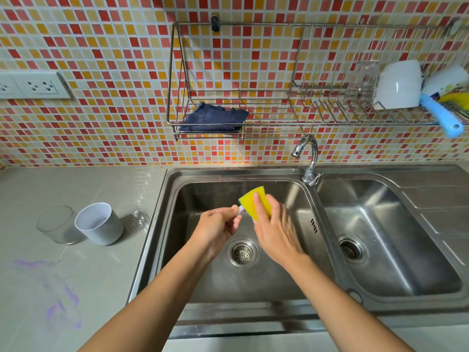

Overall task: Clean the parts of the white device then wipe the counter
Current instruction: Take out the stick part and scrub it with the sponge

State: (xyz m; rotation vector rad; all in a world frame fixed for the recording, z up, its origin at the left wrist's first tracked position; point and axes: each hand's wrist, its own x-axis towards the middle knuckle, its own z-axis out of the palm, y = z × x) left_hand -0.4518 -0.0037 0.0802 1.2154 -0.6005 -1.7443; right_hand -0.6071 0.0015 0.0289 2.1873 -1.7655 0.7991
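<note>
Over the left basin of a steel sink, a small pale lilac part is pinched in the curled fingers of the left hand; only its tip shows past the fingertips. The right hand grips a yellow sponge, fingers wrapped over its face, and the sponge touches the tip of the part. Both hands hang above the drain.

On the grey counter left of the sink stands a white cup, open end up and tilted toward the camera, with a clear cup just beside it on its left. Nearer the camera, purple smears streak the counter.

A chrome tap rises between the two basins. On the red and orange tiled wall above, a wire rack holds a dark blue cloth at its left end; at its right end sit a glass, a white mug and a blue-handled brush. Wall sockets sit at far left.
</note>
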